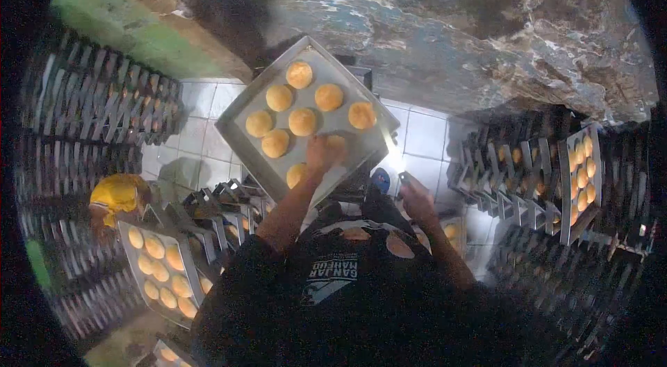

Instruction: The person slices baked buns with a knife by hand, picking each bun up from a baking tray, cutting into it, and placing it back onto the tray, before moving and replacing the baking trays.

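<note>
A square metal tray (253, 148), turned cornerwise, holds several round golden buns (301, 122). My left hand (324, 156) is over the near part of this tray, its fingers curled in beside a partly covered bun (336, 144); what they grip, if anything, is hidden. Another bun (296, 174) lies just to the left of that wrist. Off the tray's right side, my right hand (417, 201) is closed around a small metallic object (407, 177), whose end sticks out past the fingers. The surface that supports the tray is mostly hidden beneath it.
Racks of stacked trays stand at left and right. A bun tray (167, 299) tilts at lower left, another (567, 217) stands at right. A person in a yellow head covering (119, 193) is at left. Beyond the tray rises a worn wall (417, 26); the floor is tiled (425, 134).
</note>
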Tool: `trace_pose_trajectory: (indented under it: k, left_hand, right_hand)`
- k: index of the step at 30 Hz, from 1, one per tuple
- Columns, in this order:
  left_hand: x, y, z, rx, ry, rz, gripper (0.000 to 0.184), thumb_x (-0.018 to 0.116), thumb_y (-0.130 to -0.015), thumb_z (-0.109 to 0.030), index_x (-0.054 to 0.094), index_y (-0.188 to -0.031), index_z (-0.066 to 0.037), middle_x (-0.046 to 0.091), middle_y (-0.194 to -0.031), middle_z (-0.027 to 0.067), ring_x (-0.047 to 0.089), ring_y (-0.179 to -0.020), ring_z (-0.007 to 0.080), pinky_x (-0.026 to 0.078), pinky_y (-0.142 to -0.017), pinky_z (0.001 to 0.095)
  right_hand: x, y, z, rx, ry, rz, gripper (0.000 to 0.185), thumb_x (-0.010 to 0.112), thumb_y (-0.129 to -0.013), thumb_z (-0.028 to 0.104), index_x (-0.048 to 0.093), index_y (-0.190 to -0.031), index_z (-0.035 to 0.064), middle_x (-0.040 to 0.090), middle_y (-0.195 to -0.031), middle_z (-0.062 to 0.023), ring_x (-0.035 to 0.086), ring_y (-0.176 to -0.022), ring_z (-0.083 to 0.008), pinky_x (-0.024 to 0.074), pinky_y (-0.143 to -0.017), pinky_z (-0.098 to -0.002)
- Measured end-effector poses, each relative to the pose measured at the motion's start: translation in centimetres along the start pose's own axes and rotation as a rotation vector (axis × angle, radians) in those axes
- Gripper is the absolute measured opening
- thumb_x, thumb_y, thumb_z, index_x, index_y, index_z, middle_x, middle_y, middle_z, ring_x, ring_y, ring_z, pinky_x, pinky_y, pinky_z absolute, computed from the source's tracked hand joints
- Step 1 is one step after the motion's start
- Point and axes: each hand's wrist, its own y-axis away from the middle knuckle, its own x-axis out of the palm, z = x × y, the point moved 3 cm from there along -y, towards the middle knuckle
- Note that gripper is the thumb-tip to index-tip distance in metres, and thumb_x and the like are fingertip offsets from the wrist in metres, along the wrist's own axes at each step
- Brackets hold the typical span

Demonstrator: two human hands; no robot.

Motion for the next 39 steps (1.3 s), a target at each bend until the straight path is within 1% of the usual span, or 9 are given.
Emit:
trace_pose_trajectory:
  k: [6,11,16,19,22,24,28,30,39]
  left_hand:
    - [-1.3,2.3,-2.3,0.129,0.05,0.161,0.059,0.083,-0.073,-0.037,0.065,-0.117,-0.002,0.066,-0.114,0.0243,0.067,-0.097,0.0404,0.053,-0.089,0.0468]
    - [-6.2,2.4,-5.5,-0.388,0.996,0.139,0.056,0.075,-0.089,-0.031,0.052,-0.131,-0.003,0.064,-0.114,0.0092,0.063,-0.106,0.0241,0.053,-0.091,0.0403]
    - [-6.6,-2.3,-4.2,0.021,1.619,0.22,0.051,0.052,-0.102,-0.049,0.054,-0.133,-0.008,0.066,-0.117,0.0073,0.065,-0.109,0.0214,0.054,-0.093,0.0404]
    - [-8.1,-3.5,-6.0,0.013,1.864,0.173,0.046,0.05,-0.104,-0.047,0.057,-0.13,-0.01,0.067,-0.12,0.0047,0.066,-0.11,0.019,0.054,-0.095,0.0394]
    - [-8.7,-4.0,-7.3,0.027,1.979,0.105,0.044,0.055,-0.102,-0.046,0.059,-0.128,-0.011,0.068,-0.12,0.0037,0.067,-0.108,0.019,0.054,-0.095,0.0387]
    - [-8.8,-4.0,-7.9,-0.115,2.004,0.049,0.044,0.055,-0.102,-0.046,0.059,-0.126,-0.01,0.069,-0.116,0.0049,0.066,-0.107,0.0211,0.052,-0.096,0.0395]
    - [-8.6,-4.0,-9.2,-0.1,1.973,0.102,0.04,0.056,-0.102,-0.046,0.061,-0.122,-0.011,0.07,-0.112,0.0013,0.066,-0.104,0.0169,0.053,-0.092,0.0362]
    - [-7.9,-4.4,-9.3,-0.113,1.962,0.101,0.039,0.057,-0.101,-0.045,0.062,-0.12,-0.012,0.07,-0.11,0.0005,0.066,-0.104,0.0158,0.053,-0.091,0.0351]
    - [-6.1,-3.8,-10.0,-0.124,2.036,0.171,0.043,0.062,-0.098,-0.046,0.062,-0.122,-0.01,0.071,-0.113,0.0038,0.069,-0.103,0.0201,0.055,-0.094,0.037]
  right_hand:
    - [-4.9,-3.8,13.5,0.186,-0.542,-0.083,0.042,0.052,-0.102,0.017,0.053,-0.142,0.0036,0.063,-0.074,-0.0037,0.051,-0.055,-0.0064,0.0422,-0.05,-0.0242]
    - [-3.3,-6.1,16.1,0.145,-0.684,-0.11,0.046,0.056,-0.103,0.023,0.05,-0.146,0.0082,0.061,-0.078,-0.0006,0.047,-0.053,-0.0045,0.0412,-0.048,-0.0227]
    - [-3.7,-6.8,19.5,0.075,-0.66,-0.134,0.049,0.055,-0.103,0.021,0.046,-0.15,0.0114,0.061,-0.077,-0.0008,0.046,-0.051,-0.0045,0.0397,-0.045,-0.0211]
    - [-4.3,-6.0,20.9,0.155,-0.682,-0.133,0.045,0.065,-0.098,0.017,0.056,-0.14,0.0048,0.068,-0.091,-0.0069,0.062,-0.077,-0.0127,0.0517,-0.072,-0.0287]
    - [-4.3,-5.3,21.1,0.002,-0.691,-0.182,0.042,0.064,-0.098,0.014,0.057,-0.139,0.0039,0.068,-0.091,-0.0067,0.062,-0.076,-0.0125,0.0517,-0.072,-0.0288]
    - [-4.3,-5.0,21.1,-0.104,-0.58,-0.213,0.05,0.058,-0.101,0.012,0.048,-0.149,0.0101,0.061,-0.075,0.0009,0.047,-0.056,-0.0041,0.0414,-0.05,-0.0222]
    - [-5.2,-3.5,21.0,-0.076,-0.593,-0.215,0.049,0.058,-0.101,0.011,0.048,-0.148,0.0085,0.063,-0.077,0.0007,0.048,-0.059,-0.0042,0.0423,-0.053,-0.0224]
    - [-5.4,-2.9,20.6,0.044,-0.565,-0.195,0.046,0.063,-0.098,0.012,0.054,-0.142,0.0058,0.069,-0.087,-0.0119,0.064,-0.079,-0.015,0.0531,-0.073,-0.0311]
    - [-5.0,-3.4,19.6,0.138,-0.603,-0.204,0.046,0.065,-0.097,0.014,0.055,-0.141,0.0089,0.068,-0.081,-0.0113,0.064,-0.073,-0.0154,0.0538,-0.07,-0.0326]
